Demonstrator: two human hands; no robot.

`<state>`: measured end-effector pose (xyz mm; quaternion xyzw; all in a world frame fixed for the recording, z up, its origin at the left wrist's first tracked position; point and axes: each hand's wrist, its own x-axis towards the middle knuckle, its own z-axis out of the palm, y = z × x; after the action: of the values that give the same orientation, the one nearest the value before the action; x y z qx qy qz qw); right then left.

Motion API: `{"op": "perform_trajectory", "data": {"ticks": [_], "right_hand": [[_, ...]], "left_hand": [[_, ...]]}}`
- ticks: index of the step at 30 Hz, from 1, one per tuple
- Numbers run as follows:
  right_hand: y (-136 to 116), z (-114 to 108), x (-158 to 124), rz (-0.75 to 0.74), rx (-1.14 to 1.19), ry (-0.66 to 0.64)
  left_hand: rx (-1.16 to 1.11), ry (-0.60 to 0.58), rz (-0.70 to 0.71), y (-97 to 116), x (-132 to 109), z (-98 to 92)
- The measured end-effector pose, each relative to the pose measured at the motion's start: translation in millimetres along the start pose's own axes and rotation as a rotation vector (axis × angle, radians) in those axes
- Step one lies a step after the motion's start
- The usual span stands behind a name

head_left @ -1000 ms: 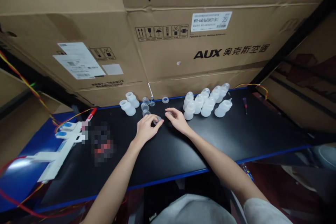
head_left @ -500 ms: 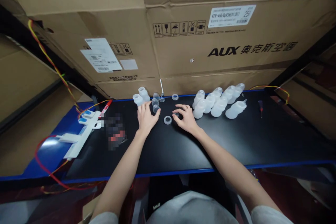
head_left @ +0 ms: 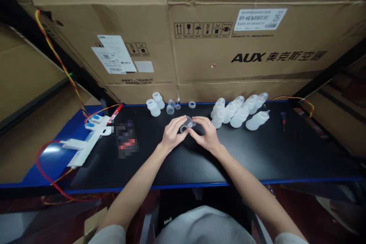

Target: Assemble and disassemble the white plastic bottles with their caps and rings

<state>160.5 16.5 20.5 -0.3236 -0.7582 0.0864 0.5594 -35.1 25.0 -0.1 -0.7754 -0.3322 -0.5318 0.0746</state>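
Over the middle of the table, my left hand (head_left: 173, 133) and my right hand (head_left: 207, 133) meet with bent fingers and thumbs around a small clear domed cap (head_left: 188, 122). Both hands grip it from either side. A pale ring collar (head_left: 182, 129) shows partly beneath the cap, by my left thumb. Another small clear piece lies by my right index finger, mostly hidden. Behind my left hand stand two clear caps (head_left: 170, 109), a clear nipple-like piece (head_left: 177, 106) and another ring collar (head_left: 192, 104).
Two open milky bottles (head_left: 153, 108) stand at the back left. Several milky bottles with domed tops (head_left: 240, 117) are grouped right of my right hand. A screwdriver (head_left: 283, 121) lies farther right. A white power strip (head_left: 91, 141) and a red marker (head_left: 116, 113) lie left; cardboard (head_left: 200, 72) rises behind.
My left hand has taken one clear cap from the group at the back and moved right and nearer. My hands now meet around the cap, over the ring collar.
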Motion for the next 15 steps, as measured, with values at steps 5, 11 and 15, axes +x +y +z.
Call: {"op": "perform_trajectory", "data": {"ticks": [5,11,15], "right_hand": [[-22.9,-43.4,-11.8,0.025,-0.138,0.015],[6.7,-156.1,-2.0,0.170,-0.637,0.402],[48.6,-213.8,9.5,0.245,-0.756,0.521]], "left_hand": [[-0.061,-0.225,-0.161,11.6,-1.7,7.9],[0.032,-0.615,-0.268,-5.4,-6.5,14.6],[0.036,-0.639,-0.219,-19.6,-22.7,24.1]]}}
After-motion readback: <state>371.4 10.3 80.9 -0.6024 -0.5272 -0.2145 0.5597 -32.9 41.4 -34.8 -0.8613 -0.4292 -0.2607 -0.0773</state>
